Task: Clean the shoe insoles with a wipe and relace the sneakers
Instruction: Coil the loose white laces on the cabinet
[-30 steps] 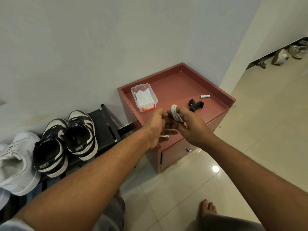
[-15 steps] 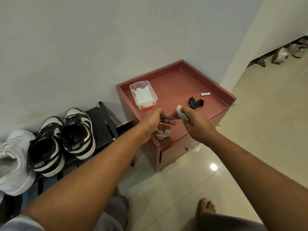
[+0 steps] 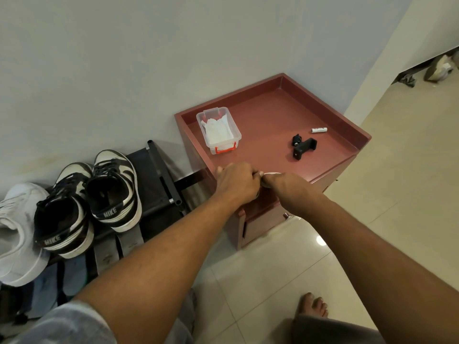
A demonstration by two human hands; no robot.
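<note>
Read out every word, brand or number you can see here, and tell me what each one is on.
"NIKE": heel tab of the nearer black-and-white sneaker.
"NIKE": heel tab of the farther black-and-white sneaker.
Too small to read: the print on the small white cylinder.

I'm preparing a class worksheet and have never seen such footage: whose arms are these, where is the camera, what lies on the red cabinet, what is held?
No machine: a person wears a camera on the head, looking down at their own arms. The left hand and right hand meet over the front edge of the red cabinet. The right hand grips a white lace; the left hand's hold is hidden. On the cabinet lie a clear box of wipes, a black clamp and a small white cylinder. Black-and-white sneakers sit on a rack beside it.
</note>
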